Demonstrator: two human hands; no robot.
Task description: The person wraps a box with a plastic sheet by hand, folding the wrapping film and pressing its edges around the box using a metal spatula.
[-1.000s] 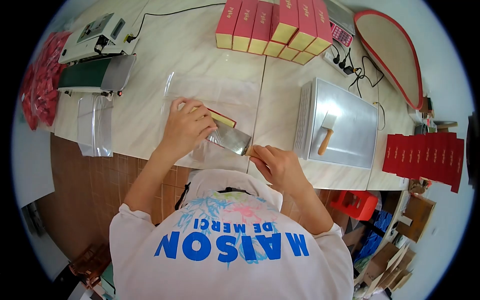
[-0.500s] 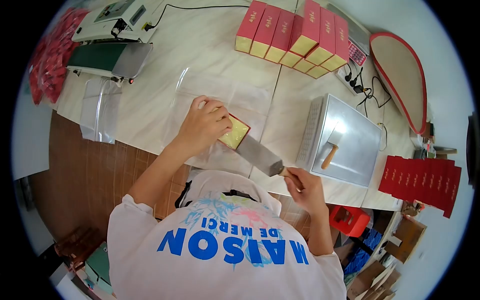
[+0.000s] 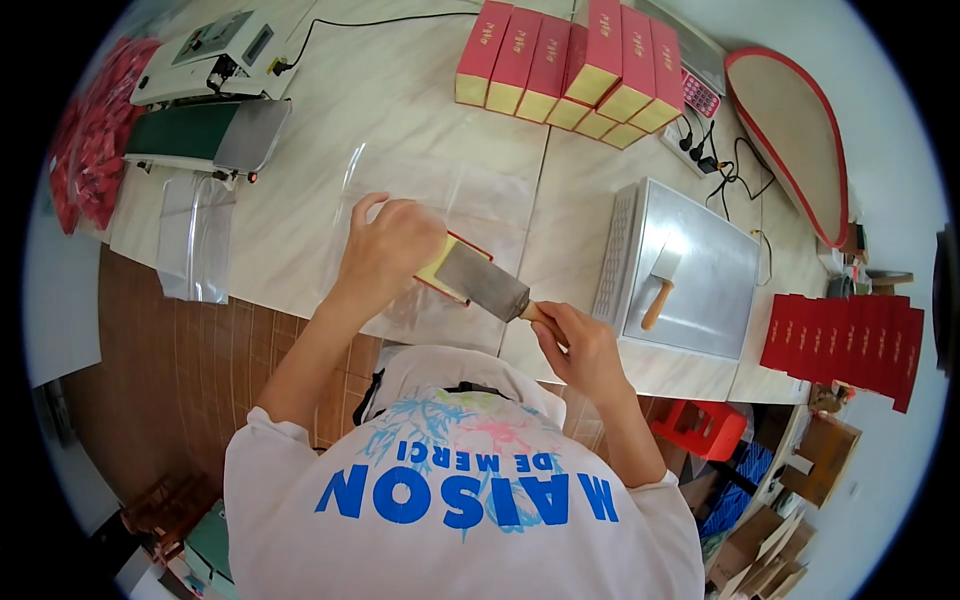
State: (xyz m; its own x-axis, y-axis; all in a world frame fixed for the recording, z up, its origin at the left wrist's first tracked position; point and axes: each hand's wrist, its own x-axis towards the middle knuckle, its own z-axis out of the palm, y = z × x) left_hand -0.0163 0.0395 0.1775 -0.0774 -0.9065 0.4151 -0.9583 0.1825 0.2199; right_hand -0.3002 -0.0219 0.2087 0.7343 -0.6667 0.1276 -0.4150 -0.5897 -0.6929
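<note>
My left hand point(image 3: 392, 245) is closed around the left end of a small red-and-yellow box point(image 3: 430, 278), hiding much of it. The box rests over a clear plastic sheet point(image 3: 490, 190) on the table. My right hand point(image 3: 588, 350) grips the wooden handle of a scraper point(image 3: 484, 283). Its broad metal blade lies across the box's right part, between the red edges. Whether the blade is inside the box or on top of it, I cannot tell.
Red-and-yellow boxes point(image 3: 540, 60) stand in rows at the back. To the right, a second scraper point(image 3: 657, 303) lies on a metal tray point(image 3: 705, 280). A sealing machine point(image 3: 205, 130) and clear bags point(image 3: 195, 240) are at the left. Folded red boxes point(image 3: 845, 340) stand far right.
The scraper has moved left, and its blade now overlaps the box further. My left hand has shifted slightly left along the box. The camera view has tilted a little.
</note>
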